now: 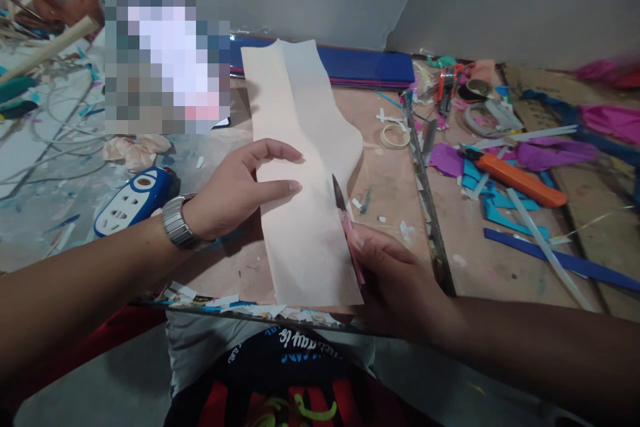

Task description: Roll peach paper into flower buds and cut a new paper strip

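Observation:
A long cream sheet (295, 227) with a lengthwise crease lies on the worktable, its right edge curving out in a bulge. My left hand (250, 177), with a metal watch at the wrist, rests on the sheet's left side. Its thumb and fingers are spread apart on the surface. Pink-handled scissors (345, 210) are gripped in my right hand (383, 260) at the sheet's right edge. The dark blade shows above the sheet and points away from me. Part of the handles and most of the right fingers are hidden.
A blue-and-white power strip (133, 203) lies left of the sheet. Behind stands a long blue box (370, 67). On the right are a tape roll (395, 136), an orange utility knife (523, 178), a glue stick (550, 250) and coloured scraps. Paper trimmings line the table's front edge.

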Available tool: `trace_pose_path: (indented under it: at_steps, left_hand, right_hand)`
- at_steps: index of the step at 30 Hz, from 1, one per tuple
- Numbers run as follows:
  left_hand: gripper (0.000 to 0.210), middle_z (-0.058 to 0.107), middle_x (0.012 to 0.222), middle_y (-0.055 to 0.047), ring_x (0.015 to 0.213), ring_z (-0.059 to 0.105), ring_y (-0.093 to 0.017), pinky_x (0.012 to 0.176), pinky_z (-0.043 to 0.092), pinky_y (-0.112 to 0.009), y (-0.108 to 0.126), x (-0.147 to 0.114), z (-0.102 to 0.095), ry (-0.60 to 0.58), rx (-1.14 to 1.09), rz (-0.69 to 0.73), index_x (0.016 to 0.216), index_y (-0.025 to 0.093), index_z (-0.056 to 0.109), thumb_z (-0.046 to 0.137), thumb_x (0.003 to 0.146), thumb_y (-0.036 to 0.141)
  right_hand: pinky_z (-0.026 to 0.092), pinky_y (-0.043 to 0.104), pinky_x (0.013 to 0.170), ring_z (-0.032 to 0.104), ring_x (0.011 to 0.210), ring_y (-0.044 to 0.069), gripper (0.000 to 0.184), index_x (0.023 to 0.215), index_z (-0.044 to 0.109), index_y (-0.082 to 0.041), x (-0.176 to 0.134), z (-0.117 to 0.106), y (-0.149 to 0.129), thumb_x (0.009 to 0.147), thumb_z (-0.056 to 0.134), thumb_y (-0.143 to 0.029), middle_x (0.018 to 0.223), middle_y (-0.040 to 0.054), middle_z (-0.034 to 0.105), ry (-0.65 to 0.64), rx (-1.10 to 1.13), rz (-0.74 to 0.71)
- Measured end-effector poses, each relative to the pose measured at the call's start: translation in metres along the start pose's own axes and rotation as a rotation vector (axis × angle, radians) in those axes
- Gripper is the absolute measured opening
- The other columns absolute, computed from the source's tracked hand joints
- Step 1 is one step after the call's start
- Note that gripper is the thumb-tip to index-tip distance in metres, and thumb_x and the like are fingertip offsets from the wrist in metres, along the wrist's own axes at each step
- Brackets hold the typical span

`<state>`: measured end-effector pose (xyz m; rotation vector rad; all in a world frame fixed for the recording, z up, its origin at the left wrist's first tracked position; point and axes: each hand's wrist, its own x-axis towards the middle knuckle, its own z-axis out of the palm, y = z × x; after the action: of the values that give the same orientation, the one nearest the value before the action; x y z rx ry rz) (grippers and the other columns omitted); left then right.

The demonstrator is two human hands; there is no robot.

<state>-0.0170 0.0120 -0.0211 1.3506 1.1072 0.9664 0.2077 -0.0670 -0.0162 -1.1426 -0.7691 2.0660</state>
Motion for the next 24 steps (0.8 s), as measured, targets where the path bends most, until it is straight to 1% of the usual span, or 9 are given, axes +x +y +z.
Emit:
trace_pose_path:
  at_steps: [7, 10, 12, 15, 17, 20, 22, 24]
  left_hand:
    - [0.033, 0.07, 0.124, -0.007, 0.111, 0.066, -0.024, 0.09, 0.055, -0.034, 0.0006, -0.001, 0.0003, -0.019, -0.002, 0.001, 0.108, 0.021, 0.072, 0.084, 0.077, 0.026]
    - [0.034, 0.07, 0.124, -0.007, 0.11, 0.066, -0.024, 0.089, 0.055, -0.034, 0.0009, -0.0011, 0.0003, -0.016, 0.001, -0.002, 0.108, 0.021, 0.072, 0.084, 0.077, 0.026]
    - [0.034, 0.071, 0.124, -0.007, 0.109, 0.067, -0.024, 0.089, 0.056, -0.034, 0.0013, -0.0013, 0.0004, -0.015, 0.005, -0.007, 0.108, 0.021, 0.072, 0.084, 0.077, 0.026]
    - [0.035, 0.071, 0.123, -0.007, 0.107, 0.067, -0.024, 0.088, 0.056, -0.035, 0.0014, -0.0015, 0.0006, -0.016, -0.003, -0.012, 0.108, 0.021, 0.072, 0.084, 0.076, 0.026]
    - [0.035, 0.071, 0.122, -0.007, 0.105, 0.067, -0.023, 0.088, 0.056, -0.035, 0.0008, -0.0015, 0.0007, -0.02, -0.017, -0.015, 0.108, 0.021, 0.072, 0.085, 0.076, 0.026]
    - [0.033, 0.071, 0.12, -0.006, 0.099, 0.067, -0.02, 0.085, 0.055, -0.033, -0.0006, -0.0007, 0.0009, -0.012, -0.057, -0.023, 0.108, 0.021, 0.072, 0.084, 0.078, 0.027]
    - [0.029, 0.071, 0.115, -0.005, 0.094, 0.067, -0.018, 0.083, 0.055, -0.032, -0.0011, 0.0006, 0.0011, 0.008, -0.106, -0.038, 0.108, 0.021, 0.071, 0.081, 0.083, 0.029]
    - [0.026, 0.071, 0.109, -0.005, 0.089, 0.066, -0.017, 0.08, 0.055, -0.032, -0.001, 0.0022, 0.0012, 0.034, -0.157, -0.076, 0.109, 0.021, 0.071, 0.078, 0.085, 0.029]
  right_hand:
    - [0.022, 0.023, 0.046, 0.032, 0.051, 0.009, 0.04, 0.079, 0.059, -0.022, 0.0006, -0.0018, 0.0016, 0.084, 0.079, -0.057, 0.059, -0.0063, 0.043, -0.005, 0.046, 0.043]
    - [0.022, 0.022, 0.046, 0.032, 0.051, 0.008, 0.04, 0.081, 0.059, -0.022, 0.0007, -0.004, 0.0037, 0.085, 0.078, -0.057, 0.06, -0.0068, 0.042, 0.01, 0.05, 0.063]
    - [0.025, 0.021, 0.046, 0.034, 0.052, 0.009, 0.039, 0.083, 0.06, -0.022, 0.001, -0.0045, 0.0041, 0.085, 0.079, -0.056, 0.061, -0.0065, 0.042, 0.008, 0.047, 0.061]
    - [0.031, 0.021, 0.049, 0.04, 0.056, 0.01, 0.036, 0.088, 0.064, -0.022, 0.0013, -0.0036, 0.0031, 0.084, 0.08, -0.054, 0.066, -0.0042, 0.05, -0.014, 0.045, 0.054]
    - [0.033, 0.022, 0.049, 0.04, 0.055, 0.01, 0.036, 0.091, 0.065, -0.023, 0.0012, -0.0029, 0.0024, 0.084, 0.079, -0.055, 0.067, -0.0036, 0.052, -0.021, 0.046, 0.066]
    - [0.029, 0.023, 0.047, 0.038, 0.053, 0.01, 0.037, 0.084, 0.063, -0.022, 0.0008, -0.0028, 0.0025, 0.084, 0.078, -0.055, 0.063, -0.0047, 0.048, -0.015, 0.045, 0.074]
    - [0.025, 0.022, 0.047, 0.036, 0.052, 0.009, 0.039, 0.079, 0.061, -0.021, 0.0007, -0.0032, 0.0032, 0.084, 0.079, -0.055, 0.06, -0.0053, 0.045, -0.005, 0.045, 0.064]
    - [0.023, 0.022, 0.047, 0.034, 0.051, 0.009, 0.039, 0.078, 0.061, -0.021, 0.0006, -0.0033, 0.0038, 0.084, 0.08, -0.054, 0.059, -0.0059, 0.043, 0.009, 0.048, 0.061]
